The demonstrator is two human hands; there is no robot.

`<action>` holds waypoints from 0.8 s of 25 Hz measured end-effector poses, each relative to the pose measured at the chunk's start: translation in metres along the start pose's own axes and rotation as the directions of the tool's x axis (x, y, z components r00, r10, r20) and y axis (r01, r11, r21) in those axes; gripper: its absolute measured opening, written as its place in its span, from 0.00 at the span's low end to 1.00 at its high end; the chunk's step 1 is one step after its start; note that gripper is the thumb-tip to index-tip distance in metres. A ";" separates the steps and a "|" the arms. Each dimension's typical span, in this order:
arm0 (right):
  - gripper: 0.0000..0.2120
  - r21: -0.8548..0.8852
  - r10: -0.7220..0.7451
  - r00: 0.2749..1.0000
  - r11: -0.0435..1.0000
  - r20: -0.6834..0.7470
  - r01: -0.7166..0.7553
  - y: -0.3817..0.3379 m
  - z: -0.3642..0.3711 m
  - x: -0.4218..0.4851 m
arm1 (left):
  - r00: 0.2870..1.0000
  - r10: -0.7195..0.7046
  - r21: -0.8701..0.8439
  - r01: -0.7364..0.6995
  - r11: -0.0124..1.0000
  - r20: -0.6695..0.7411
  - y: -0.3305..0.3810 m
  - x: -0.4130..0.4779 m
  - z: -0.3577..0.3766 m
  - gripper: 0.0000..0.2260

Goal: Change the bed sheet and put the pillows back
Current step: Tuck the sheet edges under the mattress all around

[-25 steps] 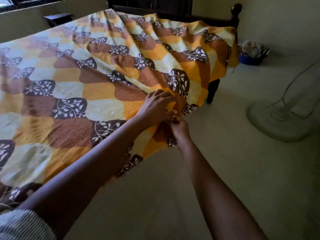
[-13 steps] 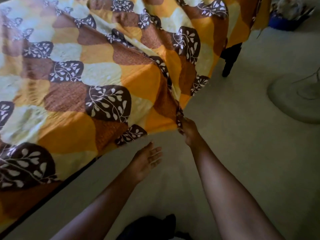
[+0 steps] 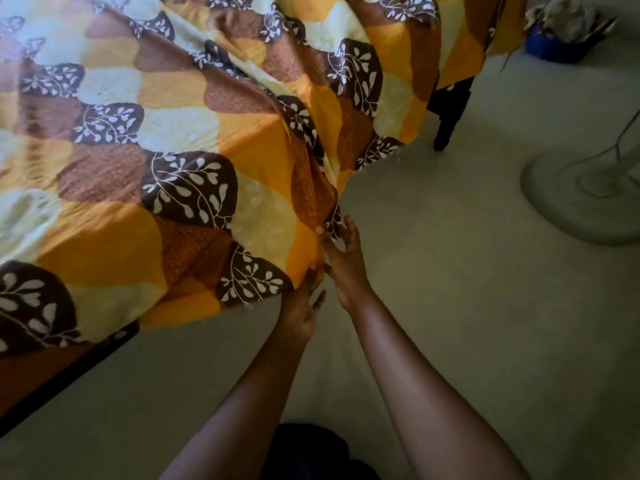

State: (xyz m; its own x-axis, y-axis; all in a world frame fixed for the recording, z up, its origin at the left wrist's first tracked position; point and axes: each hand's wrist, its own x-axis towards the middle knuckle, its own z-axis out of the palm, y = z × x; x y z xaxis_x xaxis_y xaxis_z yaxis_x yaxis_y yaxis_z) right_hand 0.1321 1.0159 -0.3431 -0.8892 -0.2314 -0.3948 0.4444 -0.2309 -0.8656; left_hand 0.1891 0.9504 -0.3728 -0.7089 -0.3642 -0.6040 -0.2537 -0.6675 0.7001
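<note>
At the near right edge of the bed [image 3: 34, 375]: bed sheet [image 3: 180, 140], orange, cream and brown with a leaf print, spread over the top and hanging off the side. Right grip [image 3: 343, 258]: our bare hand, thumb and fingers pinching a hanging fold of the sheet. Left grip [image 3: 303, 306], just beside it and nearer: fingers loosely spread, tips touching the hem, closed on nothing. Floor [image 3: 450, 323]: fan base [image 3: 581, 202] at right; blue basin [image 3: 554, 46] far right; dark bed leg [image 3: 450, 112].

Dim, sheet [image 3: 180, 129] brighter upper-left, edges smeared
</note>
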 end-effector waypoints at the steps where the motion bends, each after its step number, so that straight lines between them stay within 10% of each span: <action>1: 0.37 -0.060 0.011 0.999 0.998 0.045 -0.008 -0.006 0.004 0.000 | 1.000 -0.009 0.007 0.009 1.000 0.002 0.000 -0.005 0.001 0.16; 6: 0.09 -0.240 -0.076 0.994 0.966 0.076 0.092 -0.020 -0.005 0.011 | 0.978 -0.193 -0.108 0.184 0.977 -0.080 0.011 -0.025 0.010 0.10; 9: 0.15 -0.434 -0.117 0.992 0.893 0.039 0.122 -0.013 -0.006 0.025 | 0.926 -0.367 0.052 0.372 0.927 -0.086 0.030 -0.056 -0.001 0.07; 13: 0.12 -0.653 -0.299 0.952 0.707 0.072 0.271 -0.002 0.011 0.050 | 0.999 -0.033 -0.067 0.034 0.997 0.011 0.074 -0.080 -0.009 0.08; 20: 0.04 -0.120 0.013 1.000 0.993 -0.016 -0.015 0.007 0.033 0.070 | 0.998 0.054 -0.571 -0.032 0.820 0.020 0.097 -0.042 -0.023 0.14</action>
State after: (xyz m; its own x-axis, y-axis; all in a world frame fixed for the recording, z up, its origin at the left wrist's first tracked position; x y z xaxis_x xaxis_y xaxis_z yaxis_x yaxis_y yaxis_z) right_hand 0.0766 0.9669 -0.3670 -0.8847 -0.2196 -0.4111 0.4414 -0.1119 -0.8903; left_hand 0.2094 0.8857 -0.2880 -0.7348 -0.3860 -0.5578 0.1909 -0.9068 0.3759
